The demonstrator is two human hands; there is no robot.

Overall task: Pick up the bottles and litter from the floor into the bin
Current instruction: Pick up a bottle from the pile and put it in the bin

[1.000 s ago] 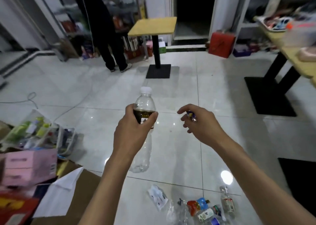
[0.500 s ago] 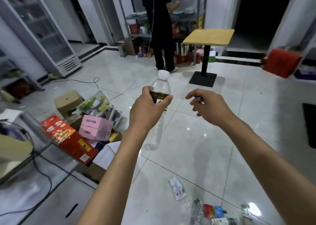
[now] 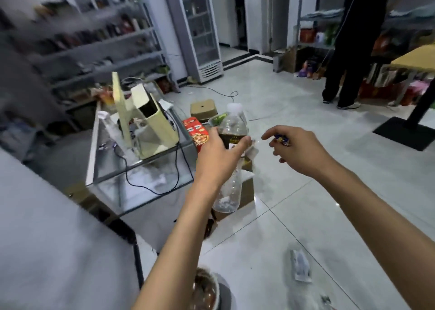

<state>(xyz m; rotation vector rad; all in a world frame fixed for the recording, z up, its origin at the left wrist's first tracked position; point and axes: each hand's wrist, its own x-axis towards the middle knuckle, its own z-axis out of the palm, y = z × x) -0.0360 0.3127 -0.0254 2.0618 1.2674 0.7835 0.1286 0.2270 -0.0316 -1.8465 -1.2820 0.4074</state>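
Pale glossy floor tiles (image 3: 306, 97) fill the room, with blurred shelves at the far left and a glass counter (image 3: 141, 168) at our left side. Our left hand (image 3: 219, 159) grips a clear plastic bottle (image 3: 231, 159) around its dark label, fingers and thumb wrapped around it; the bottle stands nearly upright, white cap up, its long axis running down past the wrist. Our right hand (image 3: 296, 152) is just beside it, at about the same height, and pinches a small blue wrapper (image 3: 282, 140) between thumb and curled fingers. Both hands are full and raised well above the floor. More litter remains low at our right: a white packet (image 3: 301, 266) lies flat on the tiles. At the bottom edge, under our left forearm, we see a round container (image 3: 204, 291) with brownish contents; we cannot tell if this is the bin. If it is, we judge it lies below and behind both hands, nearer to the left one, so the bottle must come back and down.
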